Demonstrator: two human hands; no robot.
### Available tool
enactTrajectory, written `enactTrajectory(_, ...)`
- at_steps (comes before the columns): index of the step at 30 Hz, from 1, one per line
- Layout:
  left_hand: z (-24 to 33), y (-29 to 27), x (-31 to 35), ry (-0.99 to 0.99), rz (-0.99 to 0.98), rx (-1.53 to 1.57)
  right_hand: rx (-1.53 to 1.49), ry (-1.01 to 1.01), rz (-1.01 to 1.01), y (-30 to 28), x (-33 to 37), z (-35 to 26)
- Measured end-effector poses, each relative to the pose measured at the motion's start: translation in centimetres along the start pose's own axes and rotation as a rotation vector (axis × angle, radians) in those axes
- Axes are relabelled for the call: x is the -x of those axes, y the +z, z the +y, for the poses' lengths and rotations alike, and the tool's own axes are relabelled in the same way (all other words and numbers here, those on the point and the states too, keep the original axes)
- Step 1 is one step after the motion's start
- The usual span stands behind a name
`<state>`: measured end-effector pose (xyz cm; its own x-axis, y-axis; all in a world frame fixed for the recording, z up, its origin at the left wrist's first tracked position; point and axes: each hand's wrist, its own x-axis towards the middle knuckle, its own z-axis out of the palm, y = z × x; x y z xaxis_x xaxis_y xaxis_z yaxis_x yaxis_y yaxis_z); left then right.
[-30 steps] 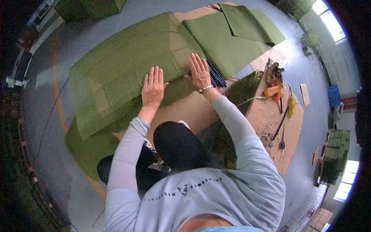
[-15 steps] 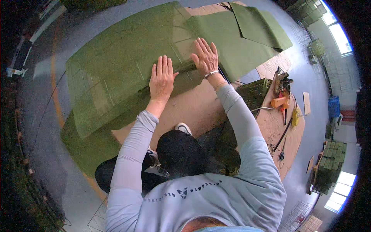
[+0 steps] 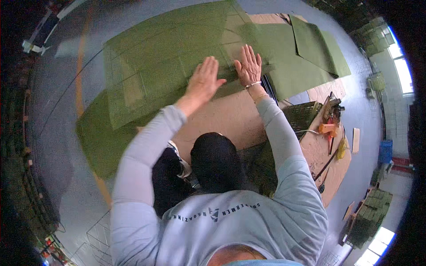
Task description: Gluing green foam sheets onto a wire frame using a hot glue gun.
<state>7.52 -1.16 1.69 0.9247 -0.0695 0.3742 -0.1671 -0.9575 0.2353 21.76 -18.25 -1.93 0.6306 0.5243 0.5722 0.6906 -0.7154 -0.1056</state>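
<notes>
Far left, green sheet (image 3: 164, 46): spread out, near edge by both hands
Left hand (image 3: 205, 84): flat, fingers outstretched, blurred
Right hand (image 3: 249, 68): flat, fingers straight
Near, shirt (image 3: 257, 228): dark lettering (image 3: 243, 206), small emblem (image 3: 214, 215)

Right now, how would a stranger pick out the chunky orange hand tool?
Start at the large, thin green sheet by the person's bare right hand, then go right to the brown cardboard. On its upper part lies the chunky orange hand tool; its orange colour separates it from the small yellow item beside it.
</notes>
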Motion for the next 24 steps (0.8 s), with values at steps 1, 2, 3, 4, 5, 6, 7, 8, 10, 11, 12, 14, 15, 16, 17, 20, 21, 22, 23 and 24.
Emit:
enactTrajectory(1, -1.8, -1.8, 1.4, 0.018, 0.009, -0.012, 0.014, -0.005, -0.004, -0.3, -0.1, -1.1)
enactTrajectory(2, -4.1, -3.6, 2.9, 0.049, 0.029, -0.015, 0.076, 0.029, -0.076, -0.8, -0.3, -2.0)
enactTrajectory(3, -6.7, -5.7, 4.7, 0.099, 0.080, -0.057, -0.047, -0.044, -0.044, -1.2, -0.3, -3.2)
enactTrajectory(4, -8.7, -7.3, 6.9, 0.012, 0.092, -0.101, -0.123, -0.082, -0.079, -1.3, -0.3, -5.2)
enactTrajectory(5, -10.8, -8.7, 9.0, -0.082, 0.083, -0.201, -0.201, -0.130, -0.090, -1.4, -0.3, -7.3)
enactTrajectory(6, -12.6, -9.8, 11.2, -0.228, 0.076, -0.231, -0.230, -0.155, -0.107, -1.2, -0.8, -9.4)
enactTrajectory(7, -13.9, -10.5, 13.3, -0.384, 0.064, -0.294, -0.239, -0.216, -0.066, -0.9, -1.1, -11.5)
enactTrajectory(8, -14.9, -10.9, 15.4, -0.557, 0.040, -0.342, -0.259, -0.217, -0.127, -0.9, -0.8, -13.3)
enactTrajectory(10, -16.0, -10.6, 18.3, -0.653, 0.048, -0.222, -0.267, -0.293, -0.243, -0.6, -0.8, -15.3)
enactTrajectory(11, -16.3, -10.3, 19.1, -0.725, 0.031, -0.164, -0.217, -0.264, -0.180, -0.5, -0.9, -15.7)
enactTrajectory(12, -16.7, -9.9, 19.3, -0.691, 0.091, -0.129, -0.186, -0.257, -0.177, -0.4, -0.9, -15.8)
enactTrajectory(14, -16.8, -9.4, 19.6, -0.630, 0.158, -0.059, -0.100, -0.240, -0.184, -0.1, -0.8, -15.7)
enactTrajectory(15, -16.9, -9.2, 19.3, -0.684, 0.156, -0.020, -0.134, -0.257, -0.166, -0.1, -0.8, -15.5)
enactTrajectory(16, -16.6, -9.2, 19.5, -0.718, 0.171, 0.033, -0.152, -0.252, -0.171, 0.0, -0.7, -15.4)
enactTrajectory(17, -16.4, -9.3, 19.6, -0.757, 0.185, 0.083, -0.158, -0.238, -0.226, 0.0, -0.6, -15.4)
enactTrajectory(20, -15.4, -9.5, 19.6, -0.833, 0.177, 0.243, -0.220, -0.308, -0.219, -0.2, -0.6, -14.6)
enactTrajectory(21, -15.2, -9.5, 19.6, -0.838, 0.151, 0.284, -0.222, -0.334, -0.193, -0.3, -0.8, -14.3)
enactTrajectory(22, -15.0, -9.6, 19.5, -0.835, 0.130, 0.312, -0.212, -0.328, -0.160, -0.3, -1.0, -14.4)
enactTrajectory(23, -15.0, -9.6, 19.3, -0.834, 0.115, 0.354, -0.186, -0.327, -0.206, -0.4, -1.3, -14.2)
enactTrajectory(24, -14.9, -9.7, 19.3, -0.826, 0.108, 0.337, -0.177, -0.321, -0.213, -0.4, -1.5, -14.2)
